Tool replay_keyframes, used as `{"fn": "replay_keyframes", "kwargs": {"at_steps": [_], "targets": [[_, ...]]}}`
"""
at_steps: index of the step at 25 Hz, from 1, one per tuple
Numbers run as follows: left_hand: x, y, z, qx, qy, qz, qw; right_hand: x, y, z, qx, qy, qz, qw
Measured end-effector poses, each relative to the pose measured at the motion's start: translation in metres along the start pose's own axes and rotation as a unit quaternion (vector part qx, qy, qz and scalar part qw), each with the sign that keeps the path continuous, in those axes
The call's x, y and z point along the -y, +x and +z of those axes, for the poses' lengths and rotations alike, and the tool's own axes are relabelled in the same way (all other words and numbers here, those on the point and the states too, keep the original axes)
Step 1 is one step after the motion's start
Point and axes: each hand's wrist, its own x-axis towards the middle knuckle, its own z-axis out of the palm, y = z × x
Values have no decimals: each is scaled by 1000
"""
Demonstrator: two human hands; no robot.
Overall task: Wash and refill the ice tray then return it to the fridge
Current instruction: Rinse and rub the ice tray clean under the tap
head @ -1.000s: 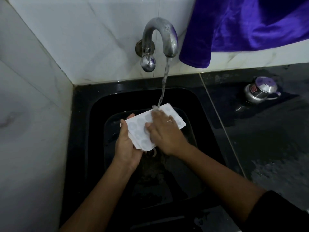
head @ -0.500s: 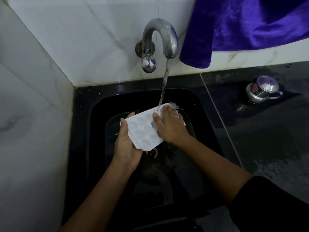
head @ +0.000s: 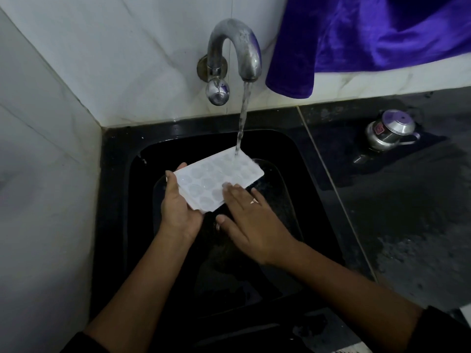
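Observation:
A white ice tray (head: 214,175) with round cups is held tilted over the black sink (head: 114,200). Water runs from the curved metal tap (head: 235,47) onto the tray's far end. My left hand (head: 178,207) grips the tray's near-left corner from below, thumb on its edge. My right hand (head: 251,220) lies flat with straight fingers, the fingertips touching the tray's near-right edge; a ring shows on one finger.
White marble walls close in on the left and behind. A purple cloth (head: 369,39) hangs at the upper right. On the wet dark counter (head: 407,225) to the right stands a small steel lidded pot (head: 390,132).
My right hand has slid back off the tray's top toward me, uncovering most of the cups. The stream now falls straight on the tray's far end. My left hand keeps its hold.

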Motion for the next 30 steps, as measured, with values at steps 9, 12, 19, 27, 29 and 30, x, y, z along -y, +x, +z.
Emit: {"fn": "replay_keyframes", "kwargs": {"at_steps": [9,12,19,27,29,30], "targets": [[15,0,6,5,26,-5,1000,0,-13,-12,-49,2,-35,998],[16,1,7,1,22,5,1000,4,-7,-15,-60,9,-22,998],[8,-4,4,-7,23,2,1000,-14,-6,-23,-85,33,-18,996],[13,-6,-7,10,28,-9,1000,-22,-2,-24,-74,53,0,996],[12,-3,-11,8,23,-5,1000,2,-6,-19,-52,54,-76,994],[11,-2,-13,12,23,-6,1000,6,-11,-17,-47,63,-112,991]]}}
